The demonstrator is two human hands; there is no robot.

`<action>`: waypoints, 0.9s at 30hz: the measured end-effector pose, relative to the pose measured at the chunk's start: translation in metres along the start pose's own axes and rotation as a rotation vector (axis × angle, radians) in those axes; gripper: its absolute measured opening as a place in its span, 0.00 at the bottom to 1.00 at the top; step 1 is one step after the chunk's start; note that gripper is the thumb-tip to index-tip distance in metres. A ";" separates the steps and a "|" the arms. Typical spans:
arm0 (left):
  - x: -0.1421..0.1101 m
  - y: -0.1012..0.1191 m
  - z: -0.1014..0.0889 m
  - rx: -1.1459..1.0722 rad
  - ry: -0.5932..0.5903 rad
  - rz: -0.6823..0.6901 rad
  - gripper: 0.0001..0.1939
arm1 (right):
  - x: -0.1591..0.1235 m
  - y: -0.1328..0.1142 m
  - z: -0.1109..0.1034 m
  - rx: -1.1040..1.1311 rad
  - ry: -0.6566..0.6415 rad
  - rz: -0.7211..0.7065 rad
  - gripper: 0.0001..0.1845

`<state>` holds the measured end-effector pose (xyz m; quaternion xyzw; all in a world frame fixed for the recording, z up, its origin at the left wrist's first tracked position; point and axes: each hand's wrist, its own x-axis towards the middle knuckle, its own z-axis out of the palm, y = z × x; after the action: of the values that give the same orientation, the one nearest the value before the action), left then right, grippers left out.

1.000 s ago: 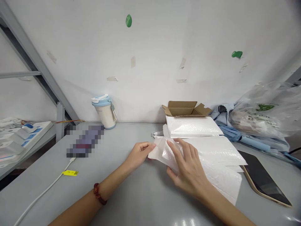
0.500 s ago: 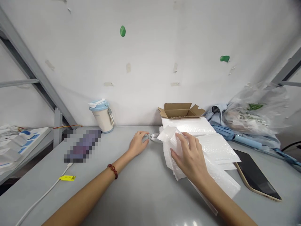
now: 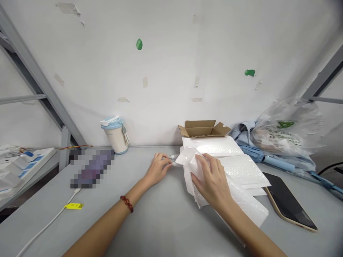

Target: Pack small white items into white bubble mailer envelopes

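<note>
My right hand (image 3: 211, 180) is closed on a bundle of white bubble-wrap bags (image 3: 194, 167), lifting its near end off the grey table (image 3: 160, 221). My left hand (image 3: 158, 168) lies just left of the bundle, fingers pinched on a small clear-wrapped object (image 3: 174, 157) by the bags' corner; I cannot make out what it is. More white bubble bags (image 3: 233, 160) are stacked flat behind and to the right of my right hand.
An open cardboard box (image 3: 203, 128) stands against the wall behind the bags. A blue-lidded cup (image 3: 115, 134) is at the back left. A dark tablet (image 3: 289, 203) lies at right, beside a plastic bag (image 3: 289, 128). A white cable with a yellow tag (image 3: 73, 206) runs at left.
My right hand has lifted and bunched the bubble bags. My left hand let go of their edge, reached back toward the small wrapped object and pinched it.
</note>
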<state>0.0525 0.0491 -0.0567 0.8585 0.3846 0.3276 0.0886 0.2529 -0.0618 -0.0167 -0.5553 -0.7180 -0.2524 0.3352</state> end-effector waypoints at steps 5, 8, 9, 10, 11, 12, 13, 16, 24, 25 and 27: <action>0.007 0.010 -0.030 -0.177 0.437 -0.165 0.09 | -0.001 -0.001 0.000 -0.009 -0.024 0.015 0.26; 0.013 0.020 -0.049 -0.323 0.503 -0.212 0.09 | -0.001 -0.003 0.000 -0.001 -0.033 0.021 0.26; 0.014 0.024 -0.052 -0.366 0.482 -0.221 0.08 | -0.001 -0.004 0.000 0.003 -0.033 0.022 0.26; 0.014 0.028 -0.054 -0.399 0.443 -0.225 0.07 | -0.001 -0.004 0.001 0.006 -0.032 0.021 0.26; 0.014 0.032 -0.053 -0.422 0.395 -0.227 0.07 | -0.002 -0.005 0.001 0.009 -0.031 0.018 0.26; 0.013 0.036 -0.051 -0.438 0.347 -0.225 0.06 | -0.002 -0.005 0.002 0.013 -0.030 0.015 0.26; 0.012 0.040 -0.048 -0.455 0.301 -0.221 0.06 | -0.002 -0.005 0.002 0.017 -0.031 0.013 0.26; 0.010 0.051 -0.039 -0.550 0.155 -0.207 0.06 | -0.003 -0.005 0.004 0.036 -0.038 0.022 0.26; 0.029 0.049 -0.056 -0.808 0.186 -0.210 0.16 | -0.003 -0.002 0.004 0.084 -0.060 0.056 0.29; 0.033 0.043 -0.057 -0.730 0.212 -0.218 0.14 | -0.003 -0.002 0.003 0.088 -0.060 0.057 0.28; 0.038 0.030 -0.052 -0.514 0.167 -0.242 0.13 | -0.003 -0.002 0.003 0.093 -0.060 0.058 0.29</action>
<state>0.0568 0.0509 0.0141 0.7259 0.3944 0.4708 0.3097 0.2508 -0.0621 -0.0203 -0.5671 -0.7222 -0.1925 0.3461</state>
